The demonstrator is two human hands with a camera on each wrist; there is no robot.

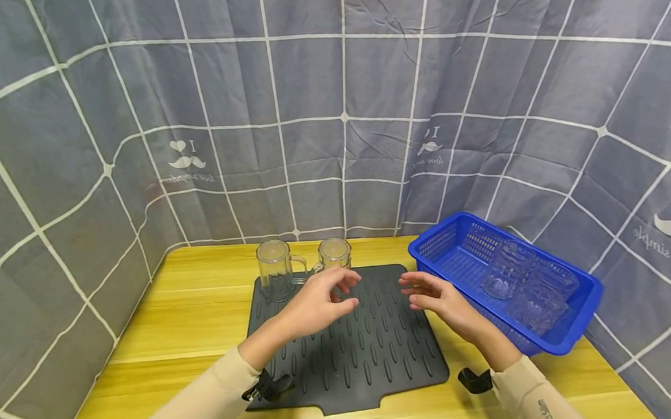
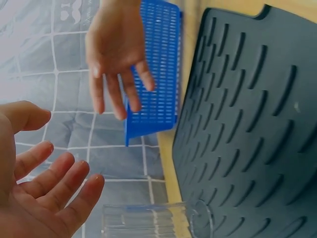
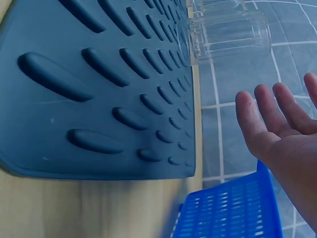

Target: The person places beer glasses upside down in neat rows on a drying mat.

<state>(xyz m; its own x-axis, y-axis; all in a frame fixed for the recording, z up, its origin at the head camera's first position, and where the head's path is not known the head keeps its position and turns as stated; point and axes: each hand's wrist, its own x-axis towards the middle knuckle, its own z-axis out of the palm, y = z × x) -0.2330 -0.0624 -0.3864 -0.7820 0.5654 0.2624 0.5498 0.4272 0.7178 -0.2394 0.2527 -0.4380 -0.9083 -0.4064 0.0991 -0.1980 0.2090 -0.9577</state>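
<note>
Two clear glass mugs stand at the back of a dark ribbed drying mat (image 1: 369, 356): the left mug (image 1: 276, 272) has its handle to the right, and the right mug (image 1: 335, 254) is partly covered by my left hand (image 1: 326, 301). That hand hovers over the mat with relaxed fingers and holds nothing. My right hand (image 1: 444, 302) hovers between the mat's right edge and a blue basket (image 1: 431, 245), its fingers loosely bent around nothing. Inside the basket lie clear patterned glass mugs (image 1: 504, 275). In the right wrist view, a glass mug (image 3: 230, 34) appears beyond the fingers.
The yellow wood-grain table (image 1: 202, 310) carries the mat and basket. A grey curtain with white grid lines (image 1: 313, 146) hangs behind and along both sides. The basket's raised wall borders the right side of the table. Black straps (image 1: 268, 386) circle both wrists.
</note>
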